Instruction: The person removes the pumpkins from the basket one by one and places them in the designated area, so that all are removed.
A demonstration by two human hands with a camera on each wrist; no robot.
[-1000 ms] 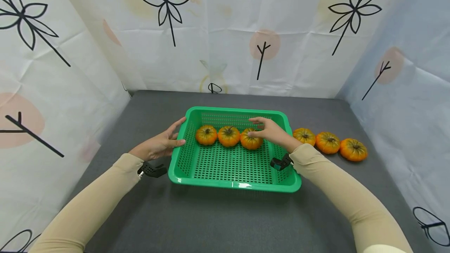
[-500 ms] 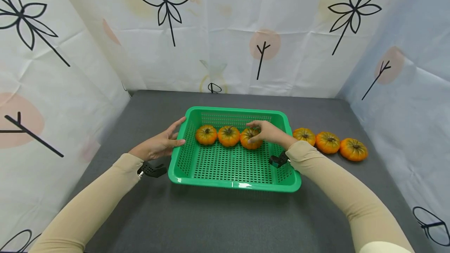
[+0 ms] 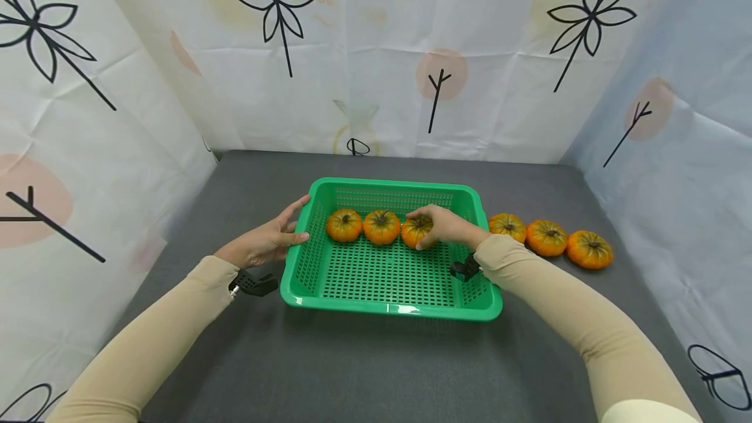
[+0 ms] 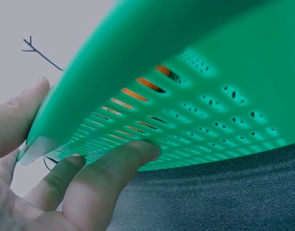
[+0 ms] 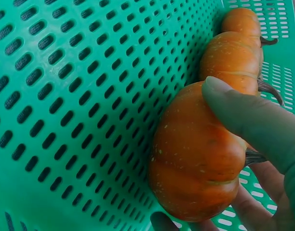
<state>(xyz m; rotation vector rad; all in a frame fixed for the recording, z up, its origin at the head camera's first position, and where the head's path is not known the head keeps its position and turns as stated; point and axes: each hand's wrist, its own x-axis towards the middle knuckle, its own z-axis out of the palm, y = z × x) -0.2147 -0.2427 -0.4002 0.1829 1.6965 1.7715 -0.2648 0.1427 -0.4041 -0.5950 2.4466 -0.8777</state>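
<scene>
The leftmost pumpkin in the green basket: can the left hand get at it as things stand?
Probably not directly: the left hand holds the green basket from outside, and the basket's side wall stands between it and the leftmost pumpkin.

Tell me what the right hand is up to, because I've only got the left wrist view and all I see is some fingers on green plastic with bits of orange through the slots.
Observer: The right hand grips the rightmost pumpkin inside the green basket.
Operator: How many are in there altogether?
Observer: Three in a row; the middle pumpkin and the left pumpkin complete it.
Operator: And anything outside, on the far side from me?
Observer: Yes, three more pumpkins sit in a line on the dark table, to the right of the basket.
</scene>
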